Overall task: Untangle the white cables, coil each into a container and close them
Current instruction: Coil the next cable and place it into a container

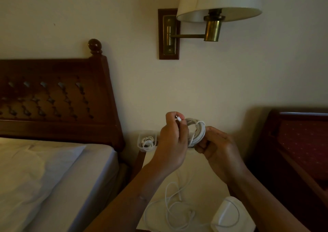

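Note:
Above the nightstand, my right hand [219,146] grips a coiled white cable [196,131] from below. My left hand [173,139] pinches that cable's plug end [178,118] beside the coil. A clear container [147,140] at the nightstand's back left holds another coiled white cable [147,142], with no lid on it. A loose tangled white cable [177,207] lies on the nightstand's front part. A white lidded container [230,214] sits at the front right, with a cable strand draped over it.
The light-topped nightstand [200,169] stands between a bed with a dark wooden headboard [58,97] on the left and a dark red upholstered chair [301,143] on the right. A brass wall lamp [211,19] hangs above.

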